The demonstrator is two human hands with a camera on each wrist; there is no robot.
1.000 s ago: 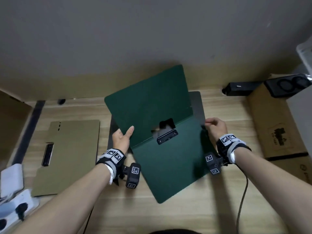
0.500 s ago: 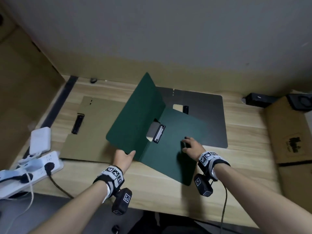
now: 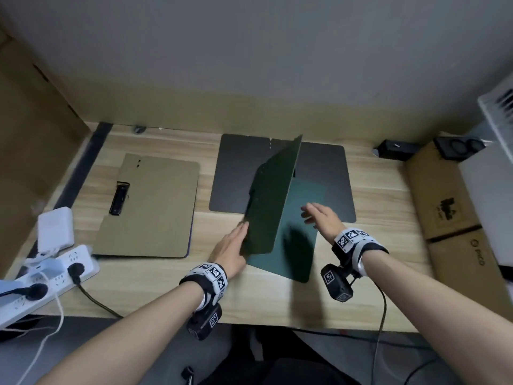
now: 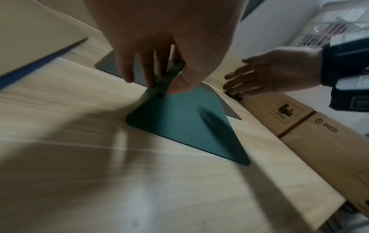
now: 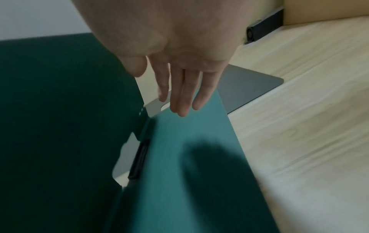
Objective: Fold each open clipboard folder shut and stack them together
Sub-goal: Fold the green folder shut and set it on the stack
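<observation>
1. The green folder [image 3: 294,234] lies at the centre of the wooden desk [image 3: 277,301], its base flat and its cover raised nearly upright, about halfway closed. Its far end overlaps the open grey folder [image 3: 324,173] at 12 o'clock.
2. The left hand [image 3: 230,252] is at 9 o'clock of the green folder. The left wrist view shows thumb and fingers pinching the cover's near edge.
3. The right hand [image 3: 319,220] hovers at 3 o'clock above the base, fingers straight and loosely spread, holding nothing. Whether the fingertips touch the base cannot be told.
4. Risk: with the base not pinned, pushing the cover over would likely slide the whole green folder towards 3 o'clock and drag the grey folder beneath it.
5. Risk: the right hand sits in the cover's path and could be caught under it.
6. Risk: the clip [image 5: 139,159] at the spine may hold the cover ajar.
7. The tan folder [image 3: 150,207] lies open at 9 o'clock, not yet folded.
</observation>
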